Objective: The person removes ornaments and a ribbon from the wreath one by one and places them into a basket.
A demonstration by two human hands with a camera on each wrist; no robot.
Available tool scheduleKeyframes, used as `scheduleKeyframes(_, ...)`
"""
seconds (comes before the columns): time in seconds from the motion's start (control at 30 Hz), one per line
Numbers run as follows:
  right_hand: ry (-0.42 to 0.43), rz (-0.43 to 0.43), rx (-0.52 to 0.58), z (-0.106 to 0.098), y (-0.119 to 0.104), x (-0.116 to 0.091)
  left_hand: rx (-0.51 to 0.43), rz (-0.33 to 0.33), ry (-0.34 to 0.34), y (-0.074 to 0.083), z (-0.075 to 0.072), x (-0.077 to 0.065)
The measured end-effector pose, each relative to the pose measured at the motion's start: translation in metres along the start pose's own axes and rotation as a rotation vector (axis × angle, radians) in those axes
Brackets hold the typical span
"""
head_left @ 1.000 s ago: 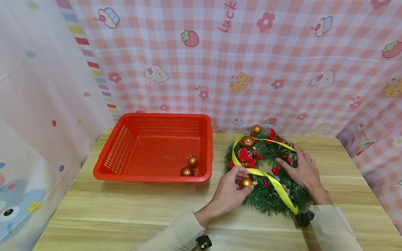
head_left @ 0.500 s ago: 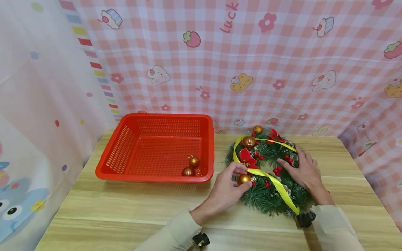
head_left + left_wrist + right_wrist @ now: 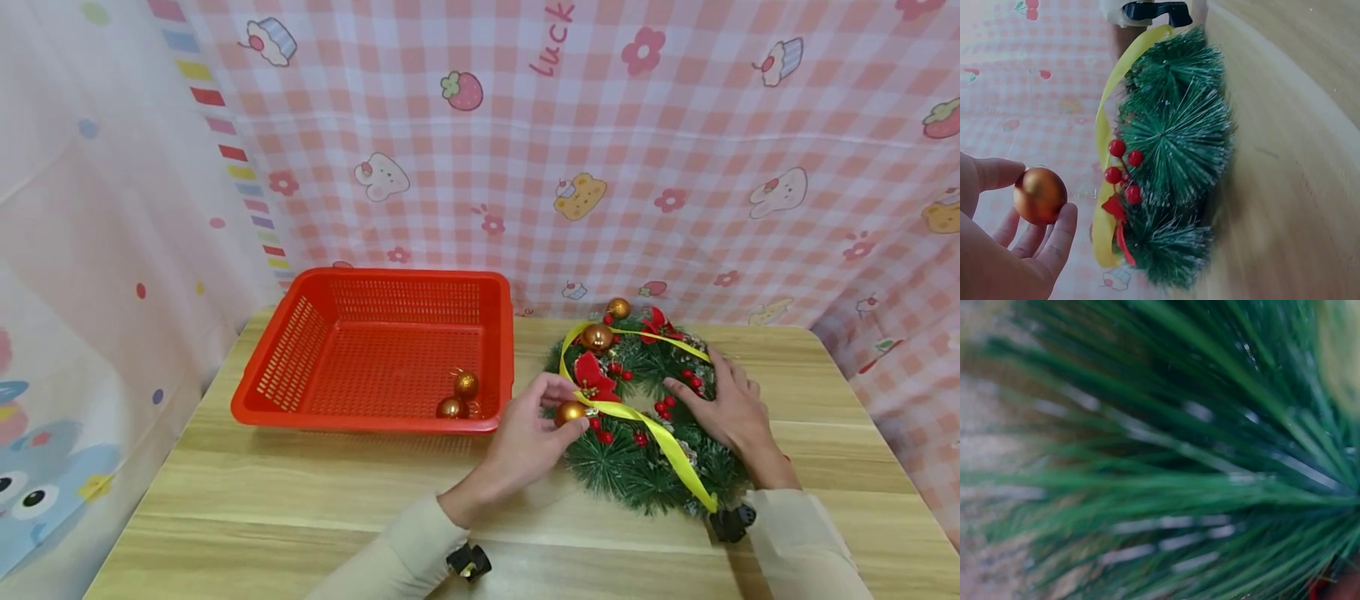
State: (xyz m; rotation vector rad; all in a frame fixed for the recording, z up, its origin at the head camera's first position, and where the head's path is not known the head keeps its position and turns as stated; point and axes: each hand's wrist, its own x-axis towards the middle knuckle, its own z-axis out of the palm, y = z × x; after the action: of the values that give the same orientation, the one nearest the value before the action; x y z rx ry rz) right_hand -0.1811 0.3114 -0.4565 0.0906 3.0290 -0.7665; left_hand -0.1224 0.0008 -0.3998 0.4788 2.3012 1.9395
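Observation:
A green Christmas wreath with red berries, red flowers and a yellow ribbon lies on the right of the table. My left hand pinches a shiny gold bauble between thumb and fingers, at the wreath's near left side. The left wrist view shows that bauble beside the green needles, apart from them. On the wreath's right side rests my right hand, fingers over the rim. Blurred needles fill the right wrist view. Two more baubles, a copper one and a gold one, sit at the wreath's far left.
Left of the wreath stands a red plastic basket with open mesh sides. Inside its near right corner lie two baubles, one glittery and one smooth. A checked pink curtain hangs behind the wooden table.
My left hand has drawn the gold bauble left and slightly away from me, off the ribbon's near stretch. My right hand keeps its place on the wreath. The view has shifted slightly.

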Motion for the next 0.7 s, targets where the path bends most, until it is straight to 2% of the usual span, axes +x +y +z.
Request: scheduleKeyframes(0.7, 0.003, -0.002, -0.003, 0.0, 0.0, 0.0, 0.04, 0.005, 0.074, 0.006, -0.034, 0.004)
